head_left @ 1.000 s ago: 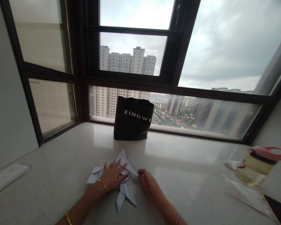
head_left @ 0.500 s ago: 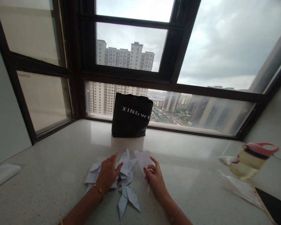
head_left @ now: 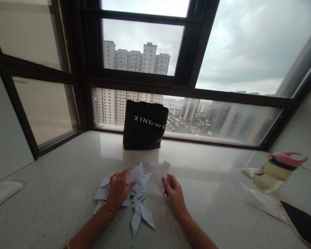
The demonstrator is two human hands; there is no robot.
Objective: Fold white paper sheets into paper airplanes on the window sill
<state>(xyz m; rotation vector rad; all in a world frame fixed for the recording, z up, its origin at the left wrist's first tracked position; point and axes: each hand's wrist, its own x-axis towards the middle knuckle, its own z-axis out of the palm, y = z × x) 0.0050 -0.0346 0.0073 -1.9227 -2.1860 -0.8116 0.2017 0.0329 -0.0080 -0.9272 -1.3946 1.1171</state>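
Note:
My left hand [head_left: 118,188] lies over a heap of folded white paper pieces [head_left: 142,186], its thumb and forefinger apart with a paper edge between them. Whether it grips that edge I cannot tell. Part of the heap is hidden beneath this hand. Between thumb and fingers my right hand [head_left: 175,193] pinches a folded sheet of white paper [head_left: 161,171], held upright just right of the heap. Nearer to me, a pointed folded paper piece [head_left: 142,218] with two long tips lies flat on the counter.
A black bag [head_left: 145,129] stands behind the heap, by the window. At the right are a pink-lidded bottle [head_left: 277,173], a crumpled clear wrapper [head_left: 265,204] and a dark phone [head_left: 303,223]. A white flat object [head_left: 5,193] lies on the pale speckled counter [head_left: 67,180] at left.
The sheet in my right hand has tilted and risen slightly, and the fingers have closed more on it. Under my left hand the top paper has shifted upward.

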